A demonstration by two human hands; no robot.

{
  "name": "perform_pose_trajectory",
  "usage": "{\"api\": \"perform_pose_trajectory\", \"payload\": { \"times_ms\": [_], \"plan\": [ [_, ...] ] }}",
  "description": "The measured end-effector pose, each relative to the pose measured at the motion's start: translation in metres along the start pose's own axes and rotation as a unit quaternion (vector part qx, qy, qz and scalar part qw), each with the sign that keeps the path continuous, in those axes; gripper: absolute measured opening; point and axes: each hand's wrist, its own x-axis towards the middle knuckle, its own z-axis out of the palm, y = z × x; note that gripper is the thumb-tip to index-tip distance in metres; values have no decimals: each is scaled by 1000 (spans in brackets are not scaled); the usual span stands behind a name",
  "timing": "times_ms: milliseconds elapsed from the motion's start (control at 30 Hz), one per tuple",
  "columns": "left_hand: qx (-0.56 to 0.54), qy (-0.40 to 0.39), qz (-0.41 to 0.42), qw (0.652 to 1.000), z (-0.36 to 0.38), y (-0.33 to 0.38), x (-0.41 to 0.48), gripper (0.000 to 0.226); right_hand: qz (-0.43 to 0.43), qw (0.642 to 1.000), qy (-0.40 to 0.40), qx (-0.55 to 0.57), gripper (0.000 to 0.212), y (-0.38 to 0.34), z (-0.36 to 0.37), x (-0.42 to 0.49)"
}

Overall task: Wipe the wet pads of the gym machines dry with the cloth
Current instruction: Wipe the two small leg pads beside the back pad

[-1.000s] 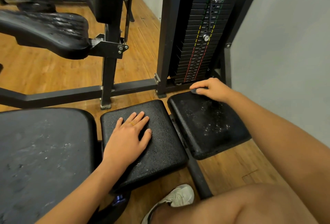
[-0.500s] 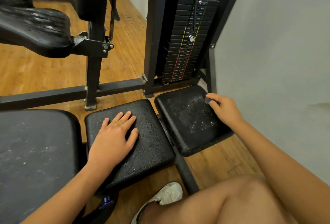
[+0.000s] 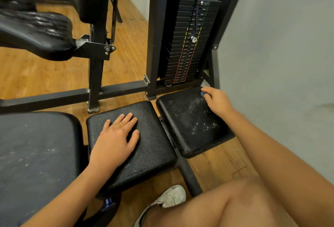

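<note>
Head view: the left grip [image 3: 115, 138], a bare hand, lies released and flat on the middle pad [image 3: 150, 154], fingers spread, just as it lay a second ago. The right grip [image 3: 217, 102] sits at the far right corner of the right pad [image 3: 188, 127], its fingers curled over a small dark wad of cloth [image 3: 203, 94] that is pressed to the pad. A second ago this grip and the cloth were on the far edge nearer the pad's left corner; half a second ago they were already over on the right side. Droplets glisten across the middle of the right pad. A larger pad [image 3: 36, 154] lies to the left. Beyond the pads stands the weight stack [image 3: 189, 49]. A bare knee [image 3: 240, 207] and a pale shoe [image 3: 170, 197] fill the near edge above the wooden floor [image 3: 216, 165].
</note>
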Motion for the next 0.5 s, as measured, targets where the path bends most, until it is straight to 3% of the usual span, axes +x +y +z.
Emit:
{"api": "perform_pose_trajectory", "payload": {
  "times_ms": [133,300,500],
  "plan": [
    [1,-3,1,1000,1,-1,-1,72,-60,997,-30,-26,38,9,-14,-38],
    [7,-4,3,1000,3,-2,2,70,-55,998,-5,-7,36,30,-22,-94],
    [24,-11,5,1000,2,1,2,72,-41,999,-17,-5,35,17,-12,-30]
  ]
}}
